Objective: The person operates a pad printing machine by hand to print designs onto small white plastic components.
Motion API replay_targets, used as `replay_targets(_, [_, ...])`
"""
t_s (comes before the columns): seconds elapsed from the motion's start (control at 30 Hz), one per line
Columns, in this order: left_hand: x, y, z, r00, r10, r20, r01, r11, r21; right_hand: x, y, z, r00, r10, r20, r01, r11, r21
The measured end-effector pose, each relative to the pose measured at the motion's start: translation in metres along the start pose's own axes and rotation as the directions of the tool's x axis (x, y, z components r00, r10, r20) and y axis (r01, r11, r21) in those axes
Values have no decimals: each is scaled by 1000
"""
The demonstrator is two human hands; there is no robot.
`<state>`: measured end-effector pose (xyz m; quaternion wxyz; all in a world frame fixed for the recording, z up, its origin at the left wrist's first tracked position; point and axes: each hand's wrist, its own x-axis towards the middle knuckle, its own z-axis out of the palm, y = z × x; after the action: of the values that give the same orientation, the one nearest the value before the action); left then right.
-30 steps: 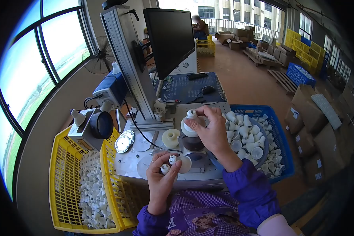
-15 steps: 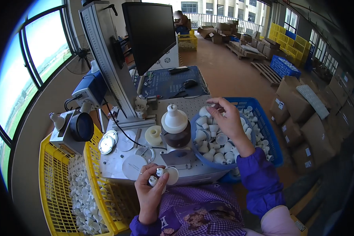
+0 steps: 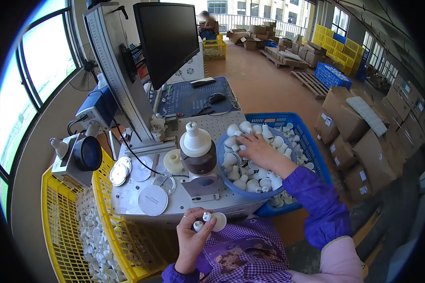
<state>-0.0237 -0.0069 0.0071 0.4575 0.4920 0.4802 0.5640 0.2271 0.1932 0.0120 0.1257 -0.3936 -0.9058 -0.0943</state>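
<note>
In my left hand [image 3: 192, 236] are two white spotlight bulbs [image 3: 207, 217], held with their pin ends up; the wide pale face of one shows at the side of my thumb. My fingers are closed around them. My right hand [image 3: 259, 152] is over the round blue basin [image 3: 236, 189], fingers stretched out and touching the heap of white bulbs [image 3: 241, 181] in it. Its fingertips are partly hidden among them. Between my hands and the monitor, another bulb [image 3: 195, 141] stands pin end up on a dark round holder [image 3: 200, 165] on the workbench.
A blue crate [image 3: 311, 141] with more bulbs is under and beside the basin. At left, a yellow crate [image 3: 56, 231] holds many bulbs. Round metal plates [image 3: 153, 200] lie on the bench near a monitor [image 3: 167, 42] and a lens head [image 3: 88, 153]. Cartons [image 3: 349, 118] stand at right.
My right hand has moved down into the heap of bulbs, its fingers now flatter and further out. My left hand still holds its bulbs. The whole view has shifted slightly.
</note>
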Motion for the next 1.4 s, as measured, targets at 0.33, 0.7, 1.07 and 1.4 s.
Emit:
replay_targets(0.33, [-8, -2, 5, 1000, -27, 10, 27, 1000, -15, 4, 0, 0, 988, -43, 146, 45, 999, -11])
replay_targets(0.7, [-10, 4, 1, 1000, -24, -15, 23, 999, -36, -9, -22, -31, 993, 104, -56, -69, 898, 435])
replay_targets(1.07, [-7, 20, 9, 1000, 14, 17, -14, 1000, 4, -27, -57, -50, 935, 321, 153, -263, 338, 903])
replay_targets(1.4, [70, 86, 9, 891, 454, -18, -423, 844, 331, -26, -67, -36, 898, 440, 3, -108, 214, 971])
